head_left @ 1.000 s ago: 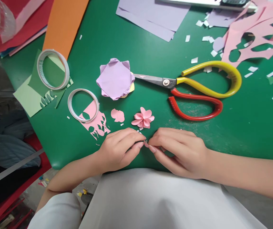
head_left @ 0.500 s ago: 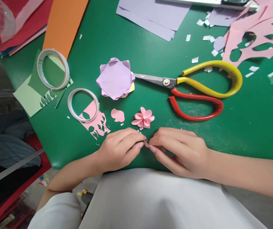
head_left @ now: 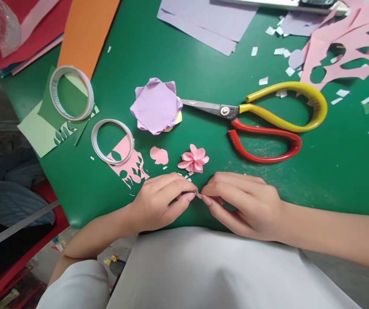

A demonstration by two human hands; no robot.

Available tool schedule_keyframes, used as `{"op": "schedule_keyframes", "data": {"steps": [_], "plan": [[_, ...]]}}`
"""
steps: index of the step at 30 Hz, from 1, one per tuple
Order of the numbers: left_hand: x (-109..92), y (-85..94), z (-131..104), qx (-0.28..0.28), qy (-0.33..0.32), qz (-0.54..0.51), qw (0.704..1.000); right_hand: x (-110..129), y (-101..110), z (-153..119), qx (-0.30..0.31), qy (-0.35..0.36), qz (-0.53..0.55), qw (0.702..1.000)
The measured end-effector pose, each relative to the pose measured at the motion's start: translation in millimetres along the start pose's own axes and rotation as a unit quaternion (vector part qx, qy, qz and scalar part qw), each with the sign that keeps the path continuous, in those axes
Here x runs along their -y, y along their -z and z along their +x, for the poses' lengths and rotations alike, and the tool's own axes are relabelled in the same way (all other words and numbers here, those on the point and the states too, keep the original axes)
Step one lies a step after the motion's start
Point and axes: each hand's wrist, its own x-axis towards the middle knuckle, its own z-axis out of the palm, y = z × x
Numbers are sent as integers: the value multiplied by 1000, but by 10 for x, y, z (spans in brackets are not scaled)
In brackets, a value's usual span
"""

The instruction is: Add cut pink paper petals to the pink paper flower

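A paper-craft workspace takes up a green tabletop [head_left: 203, 68], where yellow-and-red-handled scissors [head_left: 225, 110] point at a lilac folded-paper rosette [head_left: 157, 105], with a pink paper flower [head_left: 193, 159] near it. Two tape rolls [head_left: 89, 94] rest at left, one over cut green paper [head_left: 39, 133] and the other over cut pink paper [head_left: 125, 149]. An orange sheet [head_left: 86, 36] and lilac sheets [head_left: 203, 21] lie toward the far side, white paper snippets [head_left: 263, 81] and pink offcuts [head_left: 315, 53] crowd the upper right, and coloured scraps [head_left: 115, 258] dot the grey floor [head_left: 120, 246] (whether that of a home, a classroom or a workshop, this view does not settle).
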Motion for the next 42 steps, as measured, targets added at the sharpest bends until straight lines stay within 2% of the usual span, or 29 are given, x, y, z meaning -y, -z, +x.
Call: {"op": "schedule_keyframes", "data": {"steps": [9,19,29,42], "plan": [[-8,5,33,-11,1,-47,999,21,12,18,-4,-7,-3,1000],[-13,1,24,-22,8,-41,999,13,6,10,-6,-4,4,1000],[-6,7,47,-21,-15,-109,994,20,-1,11,-13,-13,9,1000],[-18,29,61,-13,18,-106,994,16,-3,22,4,13,17,1000]]}}
